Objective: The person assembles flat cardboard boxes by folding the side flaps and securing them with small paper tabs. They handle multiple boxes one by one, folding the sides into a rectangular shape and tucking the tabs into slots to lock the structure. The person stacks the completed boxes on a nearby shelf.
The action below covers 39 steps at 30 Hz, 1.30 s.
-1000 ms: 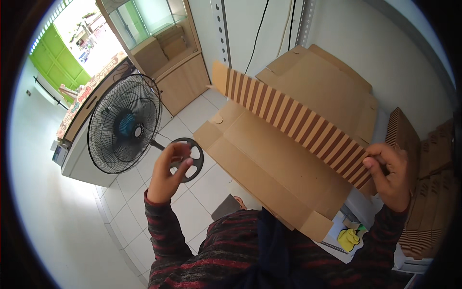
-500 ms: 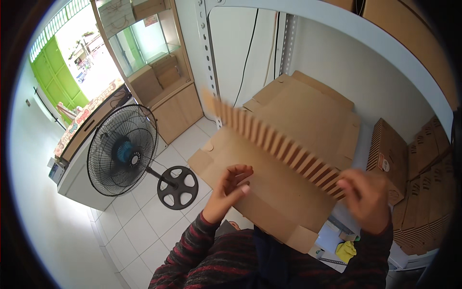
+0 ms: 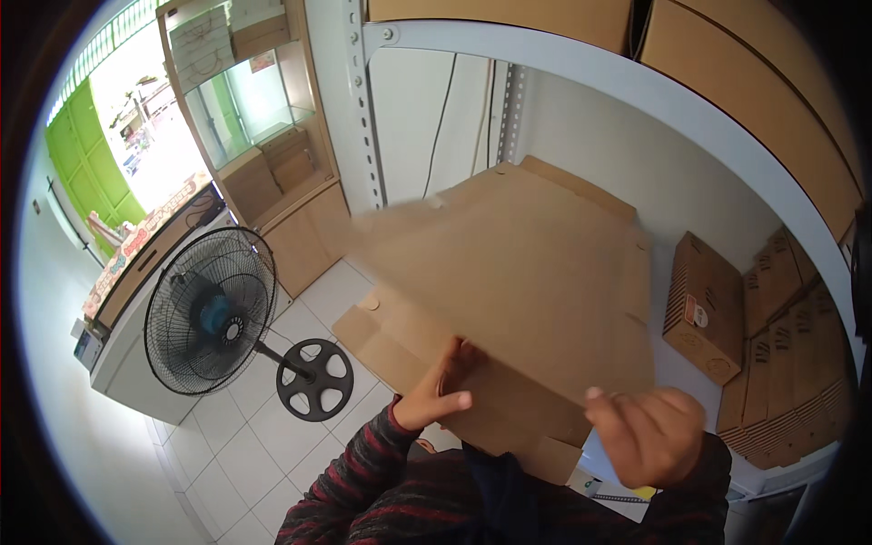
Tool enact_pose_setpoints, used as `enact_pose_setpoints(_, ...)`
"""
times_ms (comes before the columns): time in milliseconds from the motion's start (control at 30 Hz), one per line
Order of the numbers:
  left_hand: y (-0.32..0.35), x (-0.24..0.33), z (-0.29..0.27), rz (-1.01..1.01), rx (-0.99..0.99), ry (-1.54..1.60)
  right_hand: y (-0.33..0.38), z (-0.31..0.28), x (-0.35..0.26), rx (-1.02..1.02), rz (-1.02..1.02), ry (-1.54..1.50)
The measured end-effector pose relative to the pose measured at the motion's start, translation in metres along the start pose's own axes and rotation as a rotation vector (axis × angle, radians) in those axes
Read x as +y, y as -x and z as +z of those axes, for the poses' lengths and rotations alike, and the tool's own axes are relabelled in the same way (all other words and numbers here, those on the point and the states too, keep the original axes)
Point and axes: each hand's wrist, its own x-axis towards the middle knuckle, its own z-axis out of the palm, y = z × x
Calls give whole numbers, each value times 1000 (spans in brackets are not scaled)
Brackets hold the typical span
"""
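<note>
A plain brown cardboard sheet (image 3: 472,282) is raised and tilted in front of me, its far left corner blurred by motion. My right hand (image 3: 649,431) pinches its near right corner between thumb and fingers. Below it lies an unfolded cardboard box blank (image 3: 518,413), partly covered by the raised sheet. My left hand (image 3: 431,395) is beside the sheet's near edge, fingers up and thumb spread, holding nothing. Whether its fingertips touch the sheet I cannot tell.
Folded brown boxes (image 3: 704,309) stand on the right of the white shelf table. Overhead, a grey metal shelf beam (image 3: 581,54) carries more cardboard boxes. On the tiled floor to the left stands a black fan (image 3: 213,313), with a wooden display cabinet (image 3: 295,232) behind it.
The sheet in my right hand has turned from its striped side to its plain face. My right hand has moved down and slightly left; the left hand's fingers have straightened.
</note>
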Motion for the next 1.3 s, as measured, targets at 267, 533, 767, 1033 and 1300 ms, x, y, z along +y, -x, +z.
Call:
enact_pose_setpoints(267,-19,-3,35,-132,232,567,2,17,-2,-238,-21,-226)
enact_pose_setpoints(533,4,4,23,-46,270,496,3,48,56,-405,601,-721)
enact_pose_setpoints(767,23,-14,35,-302,604,208,85,239,214,-543,818,-284)
enact_pose_setpoints(1033,35,-36,31,-412,602,44,83,346,287,-603,1030,-280)
enact_pose_setpoints(1300,40,-57,26,-426,529,-11,71,355,302,-446,1080,-186)
